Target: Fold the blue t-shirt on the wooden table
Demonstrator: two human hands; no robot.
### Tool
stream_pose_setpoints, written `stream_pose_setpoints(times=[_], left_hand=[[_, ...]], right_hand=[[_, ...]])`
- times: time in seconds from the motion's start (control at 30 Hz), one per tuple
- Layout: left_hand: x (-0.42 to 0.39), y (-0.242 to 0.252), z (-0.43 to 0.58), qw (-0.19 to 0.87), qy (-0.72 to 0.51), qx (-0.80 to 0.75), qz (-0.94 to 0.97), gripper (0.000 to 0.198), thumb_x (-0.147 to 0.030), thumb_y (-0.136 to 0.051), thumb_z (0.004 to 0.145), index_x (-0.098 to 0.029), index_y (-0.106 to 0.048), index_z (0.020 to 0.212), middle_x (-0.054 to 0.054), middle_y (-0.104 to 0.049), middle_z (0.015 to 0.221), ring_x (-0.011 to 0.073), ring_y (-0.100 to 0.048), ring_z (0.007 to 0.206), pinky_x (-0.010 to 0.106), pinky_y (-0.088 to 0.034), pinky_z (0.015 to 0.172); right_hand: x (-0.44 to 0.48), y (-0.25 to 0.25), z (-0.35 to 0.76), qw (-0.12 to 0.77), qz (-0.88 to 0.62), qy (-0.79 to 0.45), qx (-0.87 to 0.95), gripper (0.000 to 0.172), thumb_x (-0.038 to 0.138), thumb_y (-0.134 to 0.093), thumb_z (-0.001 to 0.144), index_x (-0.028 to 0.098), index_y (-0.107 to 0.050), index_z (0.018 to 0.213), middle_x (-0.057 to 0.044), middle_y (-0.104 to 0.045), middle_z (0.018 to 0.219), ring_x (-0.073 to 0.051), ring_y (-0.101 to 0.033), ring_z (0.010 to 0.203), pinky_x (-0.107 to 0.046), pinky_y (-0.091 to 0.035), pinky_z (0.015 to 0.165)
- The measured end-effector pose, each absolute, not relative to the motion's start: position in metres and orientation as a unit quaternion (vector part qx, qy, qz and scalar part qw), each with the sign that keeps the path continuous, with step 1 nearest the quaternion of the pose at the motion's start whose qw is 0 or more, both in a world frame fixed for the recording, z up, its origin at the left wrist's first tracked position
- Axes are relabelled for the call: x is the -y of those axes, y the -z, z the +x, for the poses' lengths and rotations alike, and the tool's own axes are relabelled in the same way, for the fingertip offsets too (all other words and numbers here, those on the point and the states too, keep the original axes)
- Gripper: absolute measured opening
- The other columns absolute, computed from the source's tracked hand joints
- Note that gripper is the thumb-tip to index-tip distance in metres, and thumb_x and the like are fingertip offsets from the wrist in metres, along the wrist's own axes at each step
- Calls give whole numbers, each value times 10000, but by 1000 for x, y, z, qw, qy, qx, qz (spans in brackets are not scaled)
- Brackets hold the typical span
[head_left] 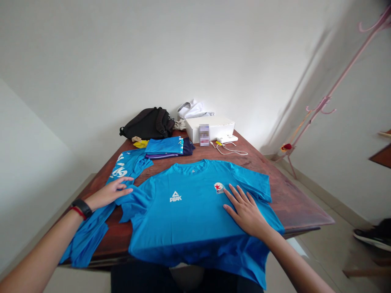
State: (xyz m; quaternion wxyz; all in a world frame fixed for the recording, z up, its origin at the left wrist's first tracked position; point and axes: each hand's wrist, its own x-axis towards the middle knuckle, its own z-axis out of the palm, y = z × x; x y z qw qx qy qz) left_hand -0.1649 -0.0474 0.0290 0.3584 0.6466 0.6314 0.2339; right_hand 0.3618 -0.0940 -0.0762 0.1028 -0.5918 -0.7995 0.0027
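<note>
A blue T-shirt (pixel 195 207) lies front side up on the wooden table, its collar pointing away from me and its hem hanging over the near edge. It bears a white PEAK logo on the left and a round red-and-white badge on the right. My right hand (pixel 246 209) rests flat on the chest just below the badge, fingers spread. Over the sleeve at the left is my left hand (pixel 114 192), fingers apart and holding nothing; whether it touches the cloth I cannot tell. Another blue garment (pixel 91 228) with white print lies along the table's left side, partly behind my left arm.
Behind the shirt sits a stack of folded clothes (pixel 165 146) beside a yellow cloth (pixel 141 144). Farther back are a black backpack (pixel 143 124), a white box (pixel 214 124) and a white cable (pixel 232 152). A pink coat rack (pixel 345 73) stands right of the table (pixel 299 207).
</note>
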Motion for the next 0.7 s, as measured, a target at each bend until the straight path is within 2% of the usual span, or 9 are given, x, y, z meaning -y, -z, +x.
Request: stream_pose_setpoints(times=[0.1,0.2,0.3,0.4,0.57,0.63,0.7], left_hand=[[54,-24,-171,375,-217,-630,645,867,-649,-724,758,-143,-451,1408,40,-685,951,257,-650,961,334,-514,855],[63,-18,-178,362,-217,-663,619,904,-687,-713,741,-174,-420,1425,112,-641,1152,304,-615,1097,333,-531,813],[75,-13,-179,374,-233,-688,577,959,-716,-713,717,-199,-369,1447,156,-577,1272,326,-615,1124,359,-546,806],[84,-12,-176,389,-250,-692,554,973,-689,-749,687,-200,-367,1436,144,-614,1219,315,-639,1083,385,-539,841],[90,-13,-174,404,-268,-669,563,936,-604,-777,699,-197,-370,1438,49,-694,965,264,-671,907,382,-529,836],[89,-15,-172,409,-275,-662,565,931,-597,-790,687,-189,-401,1428,47,-702,944,268,-673,902,378,-532,831],[88,-18,-168,367,-292,-683,561,894,-622,-797,659,-190,-484,1377,58,-709,969,273,-677,912,360,-544,804]], right_hand=[[94,77,362,106,-590,-1,801,642,649,-272,1006,358,-251,1578,-7,-224,1653,-304,-149,1529,-577,-238,1195],[94,78,362,113,-588,2,801,636,644,-281,1007,362,-254,1577,-5,-235,1650,-305,-155,1528,-576,-238,1196],[94,79,362,114,-590,2,799,636,647,-285,1005,369,-248,1577,0,-239,1649,-302,-162,1527,-575,-236,1197],[94,79,362,110,-592,2,799,636,649,-284,1004,376,-240,1577,3,-229,1652,-301,-158,1528,-581,-236,1195],[94,78,361,108,-594,3,797,637,653,-283,1003,375,-251,1575,6,-227,1651,-305,-152,1528,-586,-238,1193],[94,77,361,106,-595,1,796,635,654,-277,1003,374,-256,1573,8,-224,1651,-304,-157,1527,-587,-236,1194],[94,77,360,105,-596,-2,796,637,656,-272,1003,371,-262,1573,8,-225,1650,-301,-159,1527,-584,-236,1195]])
